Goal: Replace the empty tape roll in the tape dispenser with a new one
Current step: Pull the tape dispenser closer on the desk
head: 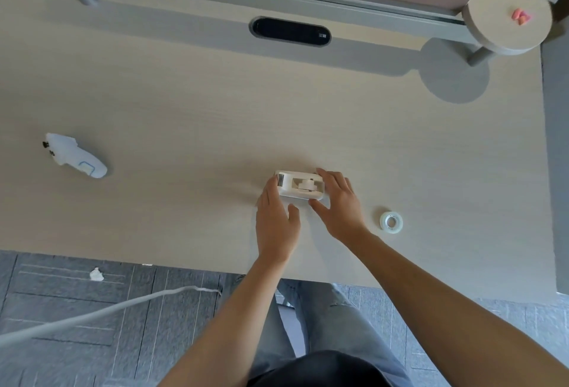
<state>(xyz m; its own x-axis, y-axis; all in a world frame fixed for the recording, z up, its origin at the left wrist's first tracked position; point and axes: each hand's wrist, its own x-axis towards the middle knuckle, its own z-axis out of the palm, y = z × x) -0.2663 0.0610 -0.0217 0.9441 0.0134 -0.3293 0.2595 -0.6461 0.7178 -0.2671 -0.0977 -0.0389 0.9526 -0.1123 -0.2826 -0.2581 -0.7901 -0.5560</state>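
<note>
A white tape dispenser (297, 187) lies on the light wooden desk (184, 127), its cutter end to the left, with a small white core (304, 184) in its middle. My left hand (275, 220) touches the dispenser's left end with its fingertips, thumb apart on the near side. My right hand (337, 203) wraps the right end, fingers over the far edge and thumb at the near edge. A new roll of clear tape (391, 222) lies flat on the desk to the right of my right hand, apart from it.
A white handheld device (77, 157) lies at the desk's left. A black oval cable port (289, 31) sits at the back. A round shelf (508, 13) with a pink item stands at the back right. A grey cable (107, 312) and paper scrap (96, 274) are on the floor.
</note>
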